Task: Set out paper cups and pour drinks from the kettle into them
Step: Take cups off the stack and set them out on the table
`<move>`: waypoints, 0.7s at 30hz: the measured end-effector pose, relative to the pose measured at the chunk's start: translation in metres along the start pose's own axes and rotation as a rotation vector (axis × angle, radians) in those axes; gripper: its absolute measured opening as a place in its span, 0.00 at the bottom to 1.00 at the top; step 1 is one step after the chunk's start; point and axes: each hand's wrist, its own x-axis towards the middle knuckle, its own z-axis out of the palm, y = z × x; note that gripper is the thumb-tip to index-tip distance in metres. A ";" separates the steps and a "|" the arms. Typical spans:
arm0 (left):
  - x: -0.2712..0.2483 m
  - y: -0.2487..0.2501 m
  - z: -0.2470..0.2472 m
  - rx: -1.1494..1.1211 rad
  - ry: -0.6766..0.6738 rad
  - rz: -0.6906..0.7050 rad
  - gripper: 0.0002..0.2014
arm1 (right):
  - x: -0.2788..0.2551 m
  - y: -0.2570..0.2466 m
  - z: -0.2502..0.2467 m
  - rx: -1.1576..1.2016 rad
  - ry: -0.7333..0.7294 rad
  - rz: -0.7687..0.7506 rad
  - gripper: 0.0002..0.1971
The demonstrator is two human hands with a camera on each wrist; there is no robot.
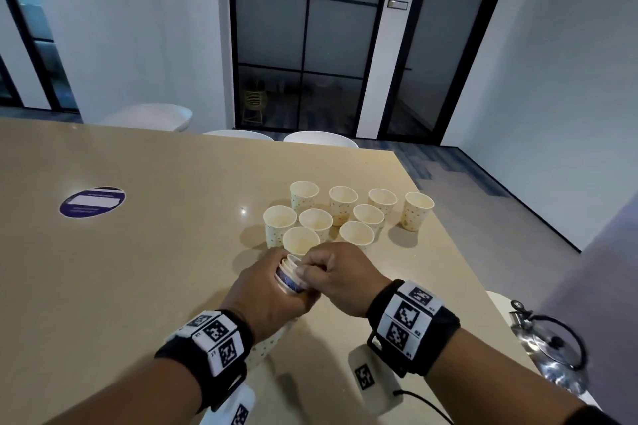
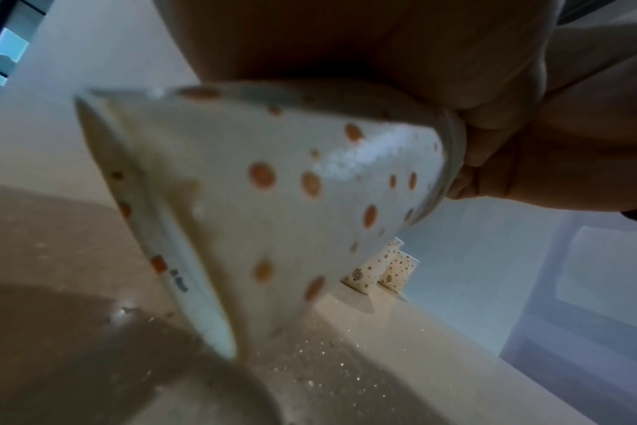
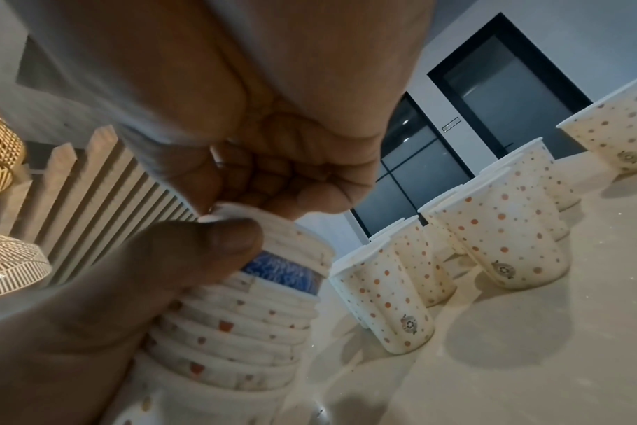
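Note:
My left hand (image 1: 272, 290) grips a nested stack of dotted paper cups (image 1: 289, 278), held tilted just above the beige table (image 1: 138, 252). My right hand (image 1: 331, 272) pinches the rim of the top cup of that stack (image 3: 244, 299). In the left wrist view the stack's bottom cup (image 2: 259, 201) fills the middle. Several dotted cups (image 1: 345, 214) stand upright and empty in a cluster just beyond my hands, seen close in the right wrist view as standing cups (image 3: 499, 235). A shiny metal kettle (image 1: 549, 345) with a black handle sits at the table's right edge.
A round blue sticker (image 1: 92, 201) lies on the table's left part. White chairs (image 1: 321, 140) stand along the far edge. The table's right edge (image 1: 448, 235) runs close to the rightmost cup. Glass doors (image 1: 303, 38) are behind.

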 end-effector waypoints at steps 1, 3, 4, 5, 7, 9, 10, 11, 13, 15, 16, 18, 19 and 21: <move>0.001 0.000 0.001 0.002 0.002 -0.002 0.22 | -0.001 0.001 -0.001 0.004 0.013 0.002 0.09; 0.003 0.001 0.001 0.008 0.010 -0.011 0.22 | -0.001 0.003 -0.003 0.025 0.032 0.021 0.09; 0.003 0.001 0.000 0.017 0.011 -0.013 0.22 | -0.001 0.003 -0.004 0.038 0.034 0.032 0.09; 0.003 0.002 -0.001 0.023 0.008 -0.016 0.21 | -0.002 0.004 -0.005 0.037 0.036 0.040 0.09; 0.003 -0.001 -0.004 0.036 -0.005 -0.026 0.22 | -0.001 0.005 -0.010 0.040 0.083 0.062 0.11; 0.000 -0.008 -0.008 0.056 -0.016 -0.062 0.25 | 0.001 0.011 -0.024 0.077 0.220 0.103 0.13; -0.001 -0.012 -0.011 0.060 -0.013 -0.085 0.26 | 0.002 0.016 -0.034 0.041 0.293 0.116 0.13; -0.003 -0.015 -0.014 0.066 -0.004 -0.106 0.26 | 0.002 0.021 -0.043 -0.060 0.340 0.107 0.12; -0.006 -0.017 -0.017 0.077 0.018 -0.127 0.26 | 0.002 0.032 -0.057 -0.393 0.270 0.075 0.11; -0.008 -0.015 -0.019 0.076 0.031 -0.127 0.27 | 0.000 0.037 -0.052 -0.702 0.054 0.074 0.11; -0.008 -0.013 -0.019 0.074 0.029 -0.124 0.28 | -0.001 0.040 -0.046 -0.805 -0.030 0.070 0.10; -0.008 -0.010 -0.019 0.082 0.023 -0.120 0.30 | -0.003 0.048 -0.036 -0.935 -0.115 0.058 0.11; -0.009 -0.010 -0.019 0.092 0.019 -0.123 0.31 | -0.002 0.054 -0.032 -0.969 -0.124 0.058 0.12; -0.010 -0.012 -0.019 0.113 0.011 -0.130 0.32 | 0.000 0.064 -0.026 -0.989 -0.118 0.077 0.14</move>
